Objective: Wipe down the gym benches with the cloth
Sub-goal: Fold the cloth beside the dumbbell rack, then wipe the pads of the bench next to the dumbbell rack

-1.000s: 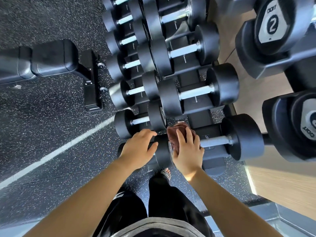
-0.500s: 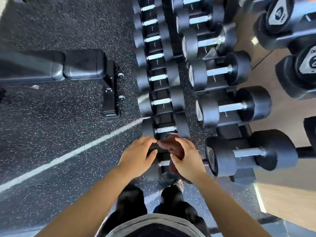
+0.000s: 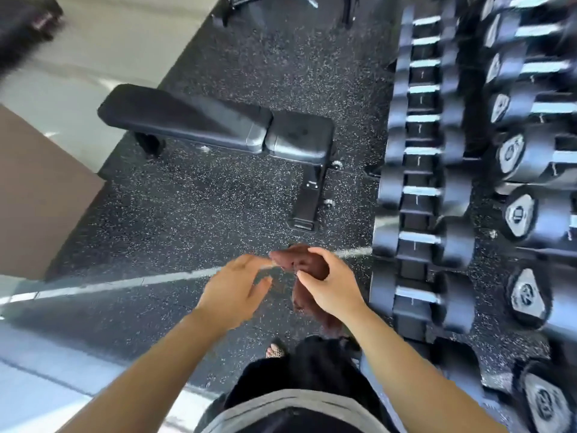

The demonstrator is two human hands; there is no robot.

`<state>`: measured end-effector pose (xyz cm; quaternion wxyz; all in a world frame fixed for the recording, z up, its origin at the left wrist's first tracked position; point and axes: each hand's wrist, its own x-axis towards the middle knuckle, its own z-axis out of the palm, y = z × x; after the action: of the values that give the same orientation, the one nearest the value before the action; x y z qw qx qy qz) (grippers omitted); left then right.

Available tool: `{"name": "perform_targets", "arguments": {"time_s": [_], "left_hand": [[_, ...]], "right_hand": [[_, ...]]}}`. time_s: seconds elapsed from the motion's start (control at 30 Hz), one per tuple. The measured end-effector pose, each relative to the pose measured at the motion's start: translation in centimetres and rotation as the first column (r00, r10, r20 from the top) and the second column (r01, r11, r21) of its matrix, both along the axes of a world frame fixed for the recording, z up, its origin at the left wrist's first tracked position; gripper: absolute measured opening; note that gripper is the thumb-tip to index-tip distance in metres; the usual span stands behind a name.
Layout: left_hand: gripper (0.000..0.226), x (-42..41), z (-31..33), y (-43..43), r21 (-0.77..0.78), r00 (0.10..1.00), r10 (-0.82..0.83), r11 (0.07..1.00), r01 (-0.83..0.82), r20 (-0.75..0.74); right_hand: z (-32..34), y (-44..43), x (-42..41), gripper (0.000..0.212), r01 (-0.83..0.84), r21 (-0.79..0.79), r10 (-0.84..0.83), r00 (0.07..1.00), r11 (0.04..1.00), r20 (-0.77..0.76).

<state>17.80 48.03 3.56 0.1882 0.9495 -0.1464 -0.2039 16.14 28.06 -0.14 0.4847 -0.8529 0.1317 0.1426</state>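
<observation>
Right hand (image 3: 332, 289) clutches brown cloth (image 3: 304, 264); bench (image 3: 218, 126) beyond.

- A person's right hand (image 3: 331, 285) is gripping a bunched reddish-brown cloth (image 3: 304, 264) above the speckled black rubber floor (image 3: 193, 214), part of it hanging down below the palm.
- The left hand (image 3: 234, 289) is reaching in with spread fingers, its fingertips touching the cloth's near end.
- A black padded bench (image 3: 218, 126) is standing well beyond the hands, lying flat.
- Rows of dumbbells (image 3: 421, 189) are lining a rack at the right.
- A white line (image 3: 125, 282) is crossing the floor beneath the hands.
</observation>
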Motion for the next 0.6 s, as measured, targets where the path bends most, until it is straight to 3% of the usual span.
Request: {"name": "perform_targets", "arguments": {"time_s": [0.13,0.37,0.47,0.6], "left_hand": [[0.038,2.6,0.3,2.2,-0.007,0.998,0.061,0.998,-0.061,0.020],[0.039,12.0,0.0,1.8,-0.001,0.998,0.037,0.999,-0.037,0.059],[0.039,18.1,0.0,0.0,0.014,0.997,0.002,1.000,-0.003,0.080],[0.041,26.0,0.7,-2.9,-0.016,0.997,-0.040,0.999,0.041,0.061]], "right_hand": [[0.6,1.9,4.0,0.048,-0.066,-0.015,0.066,0.998,0.998,0.020],[0.7,1.4,12.5,0.045,-0.041,-0.025,0.041,0.999,0.999,0.021],[0.6,0.2,17.7,0.032,0.006,-0.014,-0.005,0.999,1.000,0.042],[1.3,-2.2,24.7,0.035,0.116,0.087,-0.120,0.992,0.989,0.037]]}}
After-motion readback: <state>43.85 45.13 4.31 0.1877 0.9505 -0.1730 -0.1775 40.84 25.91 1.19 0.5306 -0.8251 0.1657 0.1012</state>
